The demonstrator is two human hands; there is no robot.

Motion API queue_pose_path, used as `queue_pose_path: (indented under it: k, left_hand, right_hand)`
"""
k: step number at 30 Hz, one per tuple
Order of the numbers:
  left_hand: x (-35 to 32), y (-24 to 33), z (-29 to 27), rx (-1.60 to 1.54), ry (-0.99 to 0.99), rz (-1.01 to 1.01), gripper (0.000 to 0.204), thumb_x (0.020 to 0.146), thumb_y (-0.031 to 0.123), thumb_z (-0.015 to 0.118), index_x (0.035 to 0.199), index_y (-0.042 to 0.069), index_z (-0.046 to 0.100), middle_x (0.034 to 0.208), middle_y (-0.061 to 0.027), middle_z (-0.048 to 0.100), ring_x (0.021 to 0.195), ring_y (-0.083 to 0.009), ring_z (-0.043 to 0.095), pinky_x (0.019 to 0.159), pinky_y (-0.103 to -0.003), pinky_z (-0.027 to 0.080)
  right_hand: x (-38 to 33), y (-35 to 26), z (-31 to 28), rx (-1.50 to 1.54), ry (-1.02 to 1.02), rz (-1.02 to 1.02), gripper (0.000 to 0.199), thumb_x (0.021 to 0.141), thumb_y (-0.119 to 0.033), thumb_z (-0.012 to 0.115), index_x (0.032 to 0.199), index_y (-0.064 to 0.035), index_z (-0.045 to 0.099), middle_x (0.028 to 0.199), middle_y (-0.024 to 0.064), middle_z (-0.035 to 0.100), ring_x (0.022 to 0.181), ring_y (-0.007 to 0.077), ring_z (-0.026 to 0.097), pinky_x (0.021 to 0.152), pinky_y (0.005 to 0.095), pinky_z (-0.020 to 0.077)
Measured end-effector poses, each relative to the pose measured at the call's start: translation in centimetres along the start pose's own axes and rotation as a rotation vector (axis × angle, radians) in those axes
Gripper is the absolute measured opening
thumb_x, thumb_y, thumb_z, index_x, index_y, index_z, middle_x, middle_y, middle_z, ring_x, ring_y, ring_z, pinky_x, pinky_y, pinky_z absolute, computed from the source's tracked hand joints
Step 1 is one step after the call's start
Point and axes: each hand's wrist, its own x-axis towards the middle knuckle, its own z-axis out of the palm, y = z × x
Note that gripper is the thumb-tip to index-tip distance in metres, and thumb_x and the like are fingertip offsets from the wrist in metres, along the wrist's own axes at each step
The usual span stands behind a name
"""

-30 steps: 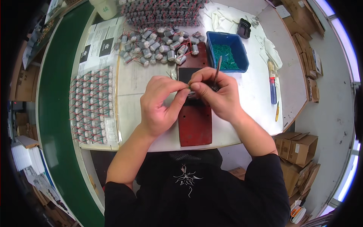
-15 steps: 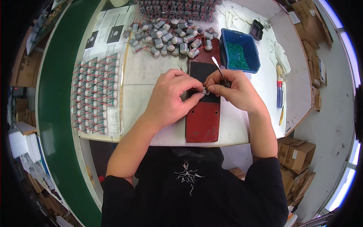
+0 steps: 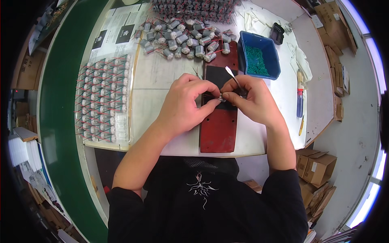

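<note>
A: What are the hands on?

B: Both meet at the centre of the bench. The left hand (image 3: 184, 103) and right hand (image 3: 251, 99) pinch one small motor (image 3: 221, 98) between their fingertips, just above the red plate (image 3: 219, 129). The left thumb and forefinger are closed on it from nine o'clock, the right fingers from three.

A: Anything else in the right hand?

B: Yes, tweezers (image 3: 234, 79), gripped along with the motor. Their free end sticks up toward twelve o'clock, tilted a little left.

A: Is the motor resting on the plate?

B: I cannot tell; the fingers hide its underside. It sits over the black pad (image 3: 214, 76) at the plate's far end.

A: What lies around?

B: At twelve o'clock from the hands, a loose heap of motors (image 3: 182, 40) with thin wires, and beyond it a packed row (image 3: 194, 6) of the same. At one o'clock, a blue bin (image 3: 245, 60) holding small green parts (image 3: 256, 56). At nine o'clock, a tray (image 3: 103, 97) of motors laid in neat lines with red wires. At three o'clock, near the bench edge, a blue pen (image 3: 299, 103) and a yellow pencil (image 3: 301, 125).

A: And the bench?

B: White top (image 3: 162, 77), with a green belt (image 3: 56, 121) curving along its nine o'clock side. Cardboard boxes (image 3: 316, 170) stand on the floor at four o'clock.
</note>
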Motion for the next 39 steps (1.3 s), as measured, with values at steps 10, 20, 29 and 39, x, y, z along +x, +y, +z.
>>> queue_pose_path:
  k: [10, 20, 29, 39]
  left_hand:
    - [0.1, -0.2, 0.5, -0.018, 0.025, 0.028, 0.021, 0.081, 0.014, 0.082, 0.099, 0.01, 0.073, 0.095, -0.0022, 0.074, 0.093, -0.0265, 0.061, 0.083, -0.039, 0.053]
    - [0.6, -0.5, 1.2, 0.031, 0.077, 0.071, 0.028, 0.079, 0.016, 0.088, 0.103, 0.008, 0.077, 0.097, -0.0017, 0.075, 0.094, -0.0233, 0.061, 0.081, -0.036, 0.051]
    - [0.8, -1.0, 1.0, -0.011, 0.035, 0.105, 0.021, 0.079, 0.02, 0.086, 0.099, 0.015, 0.084, 0.095, -0.0011, 0.076, 0.086, -0.0222, 0.06, 0.079, -0.035, 0.05]
    - [1.2, -1.0, 0.7, 0.005, -0.003, 0.127, 0.021, 0.078, 0.017, 0.087, 0.098, 0.012, 0.085, 0.094, -0.0022, 0.076, 0.086, -0.0181, 0.059, 0.072, -0.032, 0.05]
  right_hand:
    - [0.3, -0.7, 0.0, -0.003, -0.006, 0.11, 0.01, 0.094, -0.002, 0.076, 0.098, 0.0044, 0.071, 0.084, 0.0029, 0.07, 0.069, 0.0077, 0.063, 0.061, 0.0244, 0.0514]
    - [0.5, -0.8, -0.3, 0.187, -0.001, 0.193, 0.015, 0.089, -0.008, 0.082, 0.09, 0.0011, 0.071, 0.079, 0.0037, 0.072, 0.067, 0.0083, 0.064, 0.06, 0.025, 0.0511]
    - [-1.0, -1.6, -3.2, -0.232, -0.004, 0.095, 0.026, 0.099, -0.019, 0.073, 0.084, 0.0, 0.065, 0.081, 0.0071, 0.07, 0.069, 0.0137, 0.065, 0.061, 0.0317, 0.0491]
    - [-1.5, 1.6, -1.3, -0.63, 0.014, -0.253, 0.044, 0.104, -0.039, 0.062, 0.08, -0.0017, 0.063, 0.072, 0.0176, 0.062, 0.075, 0.0389, 0.062, 0.065, 0.0483, 0.0485]
